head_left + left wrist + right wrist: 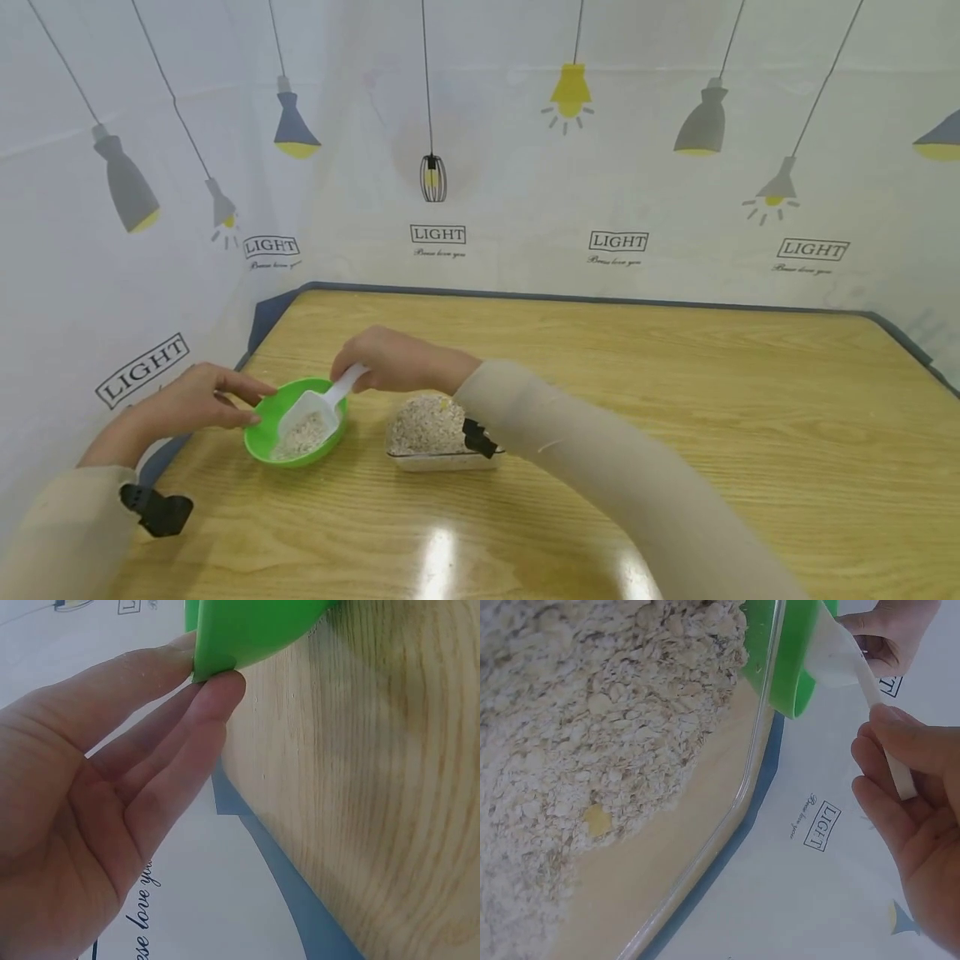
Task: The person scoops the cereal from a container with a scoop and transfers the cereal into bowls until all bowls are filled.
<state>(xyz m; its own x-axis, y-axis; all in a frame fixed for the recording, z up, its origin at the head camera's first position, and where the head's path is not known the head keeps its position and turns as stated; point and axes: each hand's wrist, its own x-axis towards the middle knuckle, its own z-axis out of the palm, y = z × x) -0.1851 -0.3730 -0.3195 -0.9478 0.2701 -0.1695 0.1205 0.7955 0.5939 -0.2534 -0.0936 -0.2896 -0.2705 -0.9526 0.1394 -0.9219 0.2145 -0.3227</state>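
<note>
My left hand (pixel 193 402) pinches the rim of a green bowl (pixel 336 427) between thumb and fingers; the left wrist view shows the bowl's wall (pixel 255 634) in that pinch. Oat flakes (pixel 303 437) lie in the bowl and at the scoop's mouth. With my right hand (pixel 393 358) I grip the handle of a white scoop (pixel 341 387), its head tilted down inside the bowl. In the right wrist view the thumb and fingers wrap the handle's end (pixel 901 780). Right of the bowl stands a clear container (pixel 442 462) heaped with oat flakes (pixel 615 712).
The container sits under my right forearm, whose sleeve (pixel 600 450) crosses the wooden table (pixel 675 358). A dark wristband (pixel 157 510) is on my left wrist. White sheeting printed with lamps (pixel 510 183) stands behind the table and along its left side.
</note>
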